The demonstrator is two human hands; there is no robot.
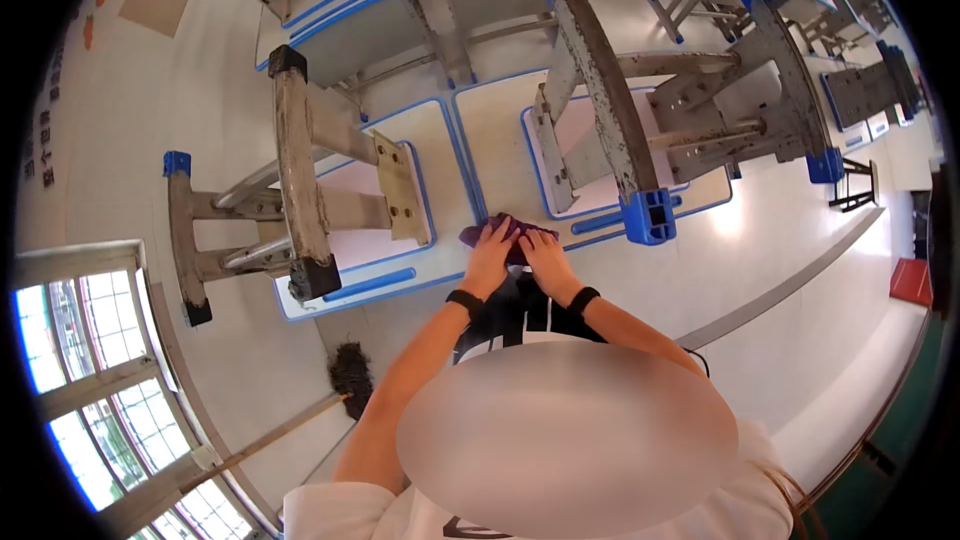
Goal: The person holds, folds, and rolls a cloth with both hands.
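Note:
A dark purple cloth [510, 230] lies bunched at the front edge of two joined desks [437, 145] with blue trim. My left hand [490, 258] rests on the cloth's left part, fingers closed on it. On its right part lies my right hand [545, 262], its fingers also bent over the cloth. Both hands are side by side, with a dark band on each wrist. Parts of the cloth are hidden under the fingers.
Upturned stools stand on the desks, one at left [297, 160] and others at right [610, 90]. More desks [350, 0] are behind. A mop [350, 375] with a wooden handle is at lower left, near windows [110, 390]. A red box [910, 283] sits far right.

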